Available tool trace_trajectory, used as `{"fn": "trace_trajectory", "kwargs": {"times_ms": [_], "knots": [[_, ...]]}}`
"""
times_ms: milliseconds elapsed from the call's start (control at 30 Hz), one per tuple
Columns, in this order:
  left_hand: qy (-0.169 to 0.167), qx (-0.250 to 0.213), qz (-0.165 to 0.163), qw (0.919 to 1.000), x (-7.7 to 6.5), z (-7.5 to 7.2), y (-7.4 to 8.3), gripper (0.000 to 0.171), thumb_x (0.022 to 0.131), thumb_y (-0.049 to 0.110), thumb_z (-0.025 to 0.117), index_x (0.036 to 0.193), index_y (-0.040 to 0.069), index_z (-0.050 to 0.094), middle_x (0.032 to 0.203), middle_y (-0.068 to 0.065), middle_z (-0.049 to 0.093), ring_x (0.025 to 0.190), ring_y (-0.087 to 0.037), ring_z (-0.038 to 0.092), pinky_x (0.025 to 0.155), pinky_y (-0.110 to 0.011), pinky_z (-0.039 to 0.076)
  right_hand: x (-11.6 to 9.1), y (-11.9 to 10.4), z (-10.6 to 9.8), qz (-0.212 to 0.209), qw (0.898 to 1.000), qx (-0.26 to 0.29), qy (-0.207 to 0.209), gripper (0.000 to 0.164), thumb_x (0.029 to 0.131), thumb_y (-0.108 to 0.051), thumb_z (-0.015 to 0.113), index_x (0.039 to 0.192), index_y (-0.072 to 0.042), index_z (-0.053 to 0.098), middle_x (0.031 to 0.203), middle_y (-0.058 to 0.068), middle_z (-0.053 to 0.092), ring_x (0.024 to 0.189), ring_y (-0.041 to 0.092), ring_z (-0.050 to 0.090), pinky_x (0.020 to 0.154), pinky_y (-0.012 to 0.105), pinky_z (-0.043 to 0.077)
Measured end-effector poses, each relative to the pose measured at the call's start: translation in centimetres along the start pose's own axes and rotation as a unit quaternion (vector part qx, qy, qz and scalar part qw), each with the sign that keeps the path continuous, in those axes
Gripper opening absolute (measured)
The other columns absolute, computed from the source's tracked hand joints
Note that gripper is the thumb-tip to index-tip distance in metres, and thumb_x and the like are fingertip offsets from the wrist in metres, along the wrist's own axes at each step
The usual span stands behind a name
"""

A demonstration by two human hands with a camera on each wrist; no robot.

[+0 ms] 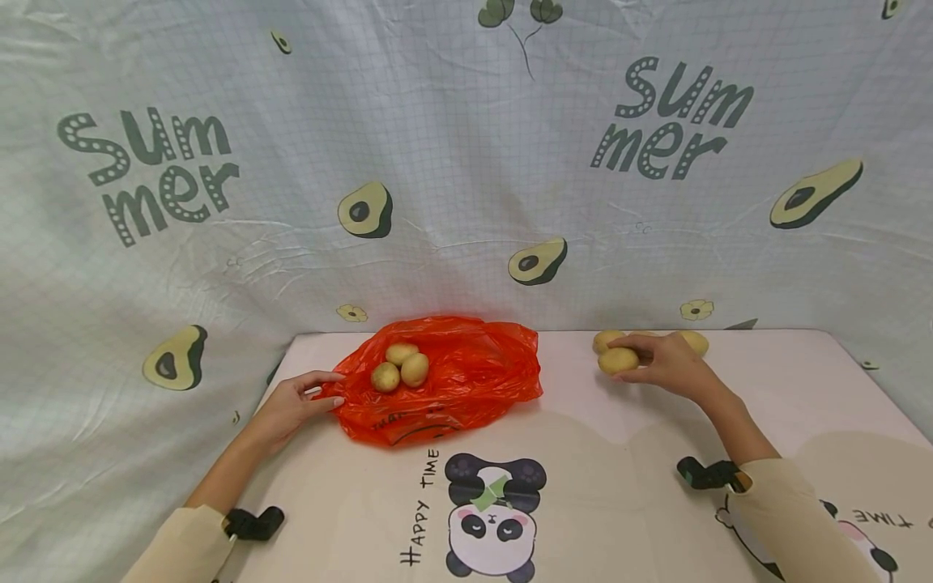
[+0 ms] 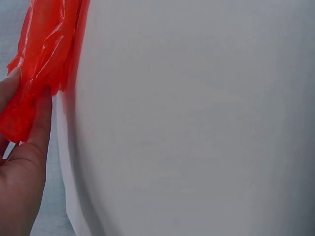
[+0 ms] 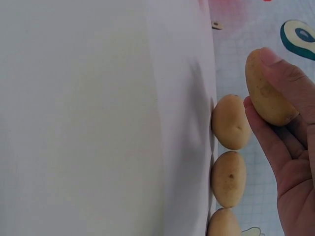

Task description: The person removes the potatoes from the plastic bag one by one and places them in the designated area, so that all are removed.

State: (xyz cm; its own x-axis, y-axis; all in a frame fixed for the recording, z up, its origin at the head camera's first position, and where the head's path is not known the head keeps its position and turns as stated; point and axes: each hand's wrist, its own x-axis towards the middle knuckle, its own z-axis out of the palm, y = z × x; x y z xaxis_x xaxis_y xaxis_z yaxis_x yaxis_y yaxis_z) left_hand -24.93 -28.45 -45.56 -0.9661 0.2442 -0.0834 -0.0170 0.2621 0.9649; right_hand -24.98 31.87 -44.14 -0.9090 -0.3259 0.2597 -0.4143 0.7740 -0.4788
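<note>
head view: left hand (image 1: 287,410) pinches bag (image 1: 477,364), right hand (image 1: 670,366) grips potato (image 1: 616,361).

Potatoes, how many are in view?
7 potatoes: three in or on the red bag, one in the right hand, three in a row behind it. More may be hidden.

My left hand (image 1: 291,409) pinches the left end of a thin, glossy red plastic bag (image 1: 484,356), which lies crumpled and spread sideways on the counter (image 1: 612,494), black print on its near side. Three yellow-brown potatoes (image 1: 415,369) sit clustered towards its left; I can't tell whether they're inside or on top. My right hand (image 1: 670,364) grips another smooth, oval potato (image 3: 268,93) between thumb and fingers, raised. Just beyond it, three more potatoes (image 3: 229,179) lie in a row along the counter's far edge, well apart from the bag.
</note>
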Motion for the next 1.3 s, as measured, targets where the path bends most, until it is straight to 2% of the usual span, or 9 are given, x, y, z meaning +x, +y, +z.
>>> {"fn": "trace_trajectory", "kwargs": {"times_ms": [367, 700, 800, 900, 1000, 1067, 1200, 1300], "knots": [[0.004, 0.011, -0.005, 0.9999, 0.1, 0.0, 0.0, 0.048, 0.092, 0.011, 0.076, 0.131, -0.010, 0.059, 0.118, 0.001, 0.063, 0.091, -0.007, 0.067, 0.082, -0.023, 0.057, -0.1, 0.6, 0.3, -0.007, 1.000, 0.008, -0.002, 0.051, 0.074, -0.031, 0.092, 0.119, -0.017, 0.075, 0.108, 0.003, 0.076, 0.081, 0.011, 0.058, 0.069, 0.023, 0.048], [0.007, 0.021, -0.012, 0.9997, 0.0, 0.1, 0.4, 0.049, 0.093, 0.012, 0.075, 0.133, -0.010, 0.057, 0.126, -0.013, 0.060, 0.091, -0.008, 0.067, 0.083, -0.023, 0.057, 0.0, 0.8, 0.7, 0.015, 1.000, 0.014, -0.005, 0.055, 0.071, -0.031, 0.094, 0.118, -0.009, 0.077, 0.096, 0.003, 0.075, 0.069, 0.011, 0.048, 0.057, 0.022, 0.039], [0.012, 0.024, -0.017, 0.9995, 0.0, 0.1, 0.4, 0.049, 0.092, 0.013, 0.076, 0.132, -0.009, 0.058, 0.123, -0.011, 0.061, 0.090, -0.008, 0.067, 0.082, -0.023, 0.057, 0.1, 0.7, 0.6, 0.013, 1.000, 0.012, 0.002, 0.056, 0.071, -0.030, 0.094, 0.120, -0.008, 0.076, 0.104, 0.008, 0.075, 0.074, 0.015, 0.053, 0.060, 0.023, 0.042], [0.013, 0.033, -0.021, 0.9991, 0.1, 0.1, 0.3, 0.049, 0.092, 0.015, 0.077, 0.132, -0.008, 0.059, 0.123, -0.010, 0.061, 0.092, -0.008, 0.066, 0.083, -0.023, 0.057, 0.1, 0.5, 0.7, 0.010, 1.000, 0.017, 0.006, 0.057, 0.072, -0.028, 0.094, 0.121, -0.008, 0.075, 0.116, 0.012, 0.074, 0.091, 0.022, 0.065, 0.073, 0.025, 0.052], [0.018, 0.036, -0.028, 0.9988, 0.2, 0.2, 0.3, 0.049, 0.092, 0.017, 0.077, 0.131, -0.006, 0.060, 0.126, -0.011, 0.059, 0.094, -0.008, 0.066, 0.084, -0.023, 0.057, 0.1, 0.2, 0.7, 0.014, 1.000, 0.025, 0.000, 0.055, 0.072, -0.028, 0.093, 0.120, -0.009, 0.075, 0.119, 0.012, 0.073, 0.103, 0.027, 0.068, 0.081, 0.029, 0.056], [0.017, 0.036, -0.030, 0.9988, 0.3, 0.2, 0.4, 0.049, 0.092, 0.017, 0.077, 0.132, -0.006, 0.060, 0.130, -0.014, 0.057, 0.096, -0.008, 0.066, 0.084, -0.023, 0.057, 0.2, 0.0, 0.6, 0.022, 0.999, 0.026, -0.005, 0.053, 0.072, -0.029, 0.093, 0.118, -0.008, 0.076, 0.116, 0.012, 0.073, 0.099, 0.026, 0.069, 0.079, 0.028, 0.057], [0.016, 0.043, -0.031, 0.9984, 0.2, 0.2, 0.4, 0.050, 0.093, 0.017, 0.075, 0.134, -0.007, 0.058, 0.135, -0.020, 0.054, 0.097, -0.007, 0.064, 0.085, -0.022, 0.057, 0.2, -0.3, 0.6, 0.049, 0.999, 0.008, -0.006, 0.057, 0.071, -0.031, 0.094, 0.118, -0.004, 0.075, 0.107, 0.015, 0.074, 0.083, 0.019, 0.062, 0.066, 0.023, 0.049], [0.016, 0.043, -0.032, 0.9984, 0.2, 0.2, 0.4, 0.050, 0.094, 0.017, 0.075, 0.134, -0.007, 0.058, 0.134, -0.021, 0.054, 0.096, -0.007, 0.064, 0.084, -0.022, 0.057, 0.1, -0.6, 0.6, 0.071, 0.997, 0.008, -0.007, 0.059, 0.072, -0.031, 0.093, 0.121, -0.005, 0.074, 0.111, 0.018, 0.073, 0.082, 0.020, 0.057, 0.067, 0.026, 0.045]]}}
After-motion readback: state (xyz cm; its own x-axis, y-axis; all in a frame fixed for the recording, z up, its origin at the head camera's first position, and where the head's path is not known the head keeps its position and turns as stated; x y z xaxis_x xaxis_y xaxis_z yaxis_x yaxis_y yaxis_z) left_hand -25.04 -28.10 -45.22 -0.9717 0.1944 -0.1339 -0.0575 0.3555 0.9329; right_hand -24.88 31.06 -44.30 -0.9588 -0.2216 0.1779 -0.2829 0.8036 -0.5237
